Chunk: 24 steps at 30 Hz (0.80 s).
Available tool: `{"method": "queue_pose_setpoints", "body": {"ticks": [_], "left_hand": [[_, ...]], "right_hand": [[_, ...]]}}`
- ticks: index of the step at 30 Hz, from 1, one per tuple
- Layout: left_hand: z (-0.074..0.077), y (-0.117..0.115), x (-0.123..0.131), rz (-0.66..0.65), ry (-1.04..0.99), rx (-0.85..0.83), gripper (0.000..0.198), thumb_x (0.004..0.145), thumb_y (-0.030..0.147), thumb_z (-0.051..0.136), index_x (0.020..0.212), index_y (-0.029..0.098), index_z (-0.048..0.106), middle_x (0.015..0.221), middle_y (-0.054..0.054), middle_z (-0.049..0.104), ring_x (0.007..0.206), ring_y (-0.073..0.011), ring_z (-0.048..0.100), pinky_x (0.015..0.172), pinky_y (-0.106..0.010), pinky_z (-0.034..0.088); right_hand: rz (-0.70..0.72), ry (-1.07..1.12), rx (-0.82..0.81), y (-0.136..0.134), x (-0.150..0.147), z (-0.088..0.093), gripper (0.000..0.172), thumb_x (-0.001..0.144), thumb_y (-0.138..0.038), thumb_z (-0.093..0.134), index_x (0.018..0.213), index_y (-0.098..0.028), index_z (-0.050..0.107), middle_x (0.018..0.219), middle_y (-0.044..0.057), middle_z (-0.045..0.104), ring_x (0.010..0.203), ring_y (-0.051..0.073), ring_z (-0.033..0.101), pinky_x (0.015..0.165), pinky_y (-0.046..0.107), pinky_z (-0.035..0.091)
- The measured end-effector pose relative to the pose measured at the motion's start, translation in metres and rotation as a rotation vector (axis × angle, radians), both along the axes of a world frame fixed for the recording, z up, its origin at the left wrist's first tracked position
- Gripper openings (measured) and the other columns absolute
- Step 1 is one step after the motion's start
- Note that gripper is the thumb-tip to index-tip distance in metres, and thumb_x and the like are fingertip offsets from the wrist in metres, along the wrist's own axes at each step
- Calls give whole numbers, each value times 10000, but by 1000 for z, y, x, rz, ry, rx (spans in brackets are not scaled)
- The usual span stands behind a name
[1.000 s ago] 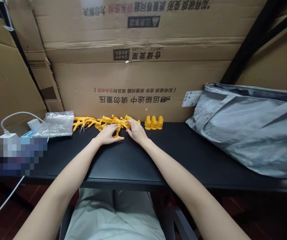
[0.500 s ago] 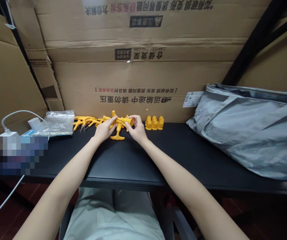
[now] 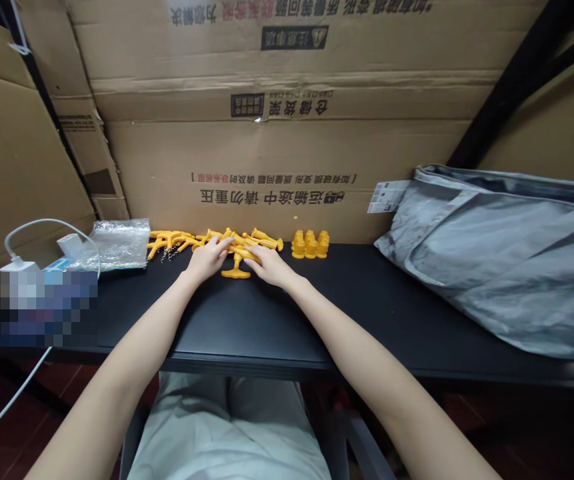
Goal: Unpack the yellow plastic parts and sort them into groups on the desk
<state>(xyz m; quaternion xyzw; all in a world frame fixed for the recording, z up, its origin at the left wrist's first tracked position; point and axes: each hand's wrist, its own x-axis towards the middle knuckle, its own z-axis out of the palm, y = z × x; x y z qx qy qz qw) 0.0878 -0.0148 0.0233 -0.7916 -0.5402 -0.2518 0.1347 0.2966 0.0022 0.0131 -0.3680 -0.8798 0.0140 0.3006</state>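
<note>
My left hand [image 3: 209,259] has its fingers curled at the near side of a pile of yellow plastic parts, its fingertips pressed on a yellow piece. My right hand [image 3: 273,267] closes its thumb and fingers on a slanted yellow plastic tube [image 3: 247,254] in the same pile. Just below, between the hands, a yellow T-shaped handle [image 3: 235,273] lies with its crossbar towards me. More yellow tubes [image 3: 265,236] with flared ends lie behind my right hand. To the left, several yellow-handled corkscrews [image 3: 169,239] rest with metal spirals showing. Fingers partly hide what both hands hold.
Short yellow caps [image 3: 310,245] stand in rows right of the pile. A clear plastic bag [image 3: 117,243] and a white charger with cable [image 3: 19,275] are at left. A grey bag [image 3: 497,260] lies at right. Cardboard [image 3: 287,147] walls the black table's back.
The flared yellow tube held between both hands is no longer raised there. My right hand has moved slightly left and down onto a slanted tube; more tubes show behind it.
</note>
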Motion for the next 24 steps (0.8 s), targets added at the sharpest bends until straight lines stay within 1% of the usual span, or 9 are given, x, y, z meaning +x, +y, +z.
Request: {"method": "queue_pose_setpoints", "body": {"ticks": [3, 8, 11, 14, 16, 19, 22, 24], "left_hand": [[0, 0, 2, -29, 28, -4, 419, 915, 238, 429, 1321, 252, 532, 1090, -82, 628, 879, -198, 652, 745, -286, 508], [-3, 1, 3, -74, 4, -13, 401, 911, 250, 451, 1301, 241, 540, 1118, -88, 640, 933, -217, 658, 793, -305, 511], [-4, 2, 3, -84, -30, -14, 387, 917, 270, 451, 1292, 237, 540, 1141, -96, 641, 940, -221, 665, 795, -310, 516], [-6, 4, 3, -106, -75, -1, 365, 916, 280, 458, 1266, 231, 548, 1140, -97, 654, 948, -218, 666, 813, -316, 517], [-7, 6, 4, -124, -95, 6, 354, 910, 281, 470, 1248, 219, 556, 1104, -91, 671, 947, -211, 665, 821, -313, 514], [-8, 6, 5, -150, -131, -2, 347, 900, 277, 483, 1227, 195, 568, 1035, -76, 694, 912, -191, 669, 813, -294, 512], [-7, 6, 7, -153, -158, 1, 342, 889, 273, 500, 1211, 193, 580, 1011, -62, 704, 889, -178, 674, 805, -277, 509], [-6, 4, 8, -133, -145, 21, 337, 887, 282, 504, 1205, 210, 589, 1020, -58, 704, 899, -180, 675, 797, -273, 508]], "right_hand": [[-6, -51, -5, 0, 2, 1, 329, 943, -245, 480, 1249, -177, 582, 1234, 139, 640, 1156, 237, 576, 931, 409, 447], [-100, -106, 18, -4, 3, 5, 294, 923, -227, 527, 1206, -196, 603, 1175, 126, 668, 1120, 254, 588, 916, 418, 406], [-146, -127, 75, -8, 2, 9, 295, 917, -211, 532, 1203, -215, 603, 1188, 126, 664, 1126, 266, 578, 903, 416, 372], [-190, -173, 135, -13, -1, 13, 268, 923, -182, 496, 1166, -197, 610, 1161, 138, 669, 1105, 276, 570, 869, 405, 341], [-228, -223, 179, -16, -3, 16, 248, 932, -159, 451, 1114, -177, 618, 1128, 141, 674, 1074, 277, 566, 846, 394, 322], [-281, -276, 266, -18, -6, 20, 285, 939, -115, 371, 1071, -164, 619, 1104, 141, 671, 1036, 274, 553, 823, 382, 303], [-284, -282, 329, -16, -5, 21, 314, 937, -98, 334, 1076, -147, 611, 1068, 154, 671, 990, 267, 553, 831, 381, 296], [-255, -271, 329, -14, -4, 19, 289, 945, -136, 356, 1102, -132, 598, 1063, 163, 669, 989, 271, 556, 856, 390, 296]]}}
